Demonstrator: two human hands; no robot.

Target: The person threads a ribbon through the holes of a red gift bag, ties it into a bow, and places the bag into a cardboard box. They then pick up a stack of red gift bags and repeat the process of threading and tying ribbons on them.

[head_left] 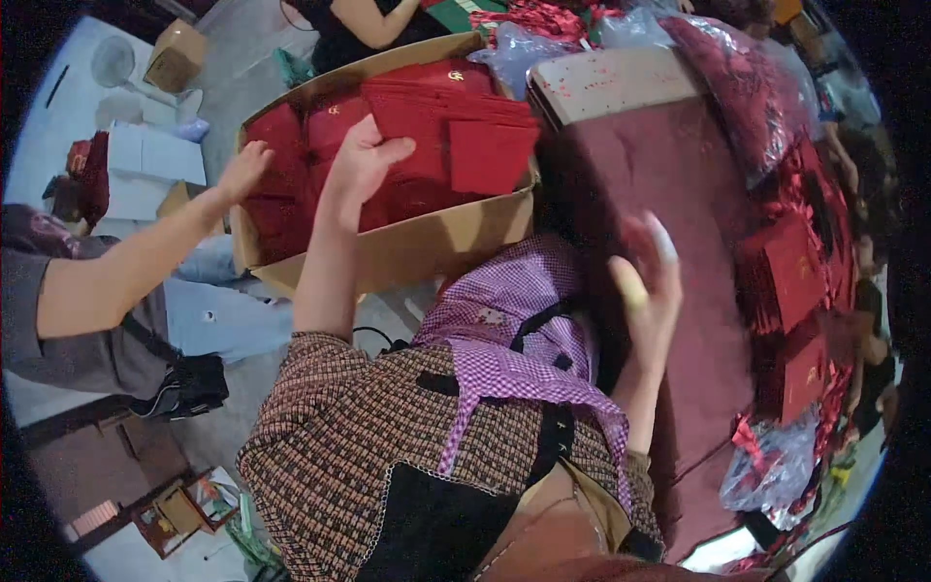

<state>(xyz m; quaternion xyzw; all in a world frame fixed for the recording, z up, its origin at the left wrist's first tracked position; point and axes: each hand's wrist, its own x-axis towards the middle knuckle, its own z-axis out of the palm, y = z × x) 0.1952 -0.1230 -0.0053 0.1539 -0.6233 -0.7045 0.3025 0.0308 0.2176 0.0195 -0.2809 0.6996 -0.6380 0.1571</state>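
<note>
My left hand (pixel 367 167) reaches into a cardboard box (pixel 475 221) full of red packets (pixel 402 199). Its thumb stands apart from the fingers, whose tips are partly hidden among the packets. Just beyond it, a fanned row of red packets (pixel 490 150) lies on top, reaching to the box's right side. My right hand (pixel 648 281) is raised over the edge of a dark red covered table (pixel 679 184), slightly blurred, its fingers apart and nothing in them. Pale coverings show on its thumb and a fingertip.
From the left, another person's hand (pixel 244 173) touches the box's left side. A second person's arm (pixel 373 21) is beyond the box. On the table's right are stacks of red packets (pixel 787 276), red ribbons and plastic bags (pixel 776 461); a pale board (pixel 621 82) lies at its far end.
</note>
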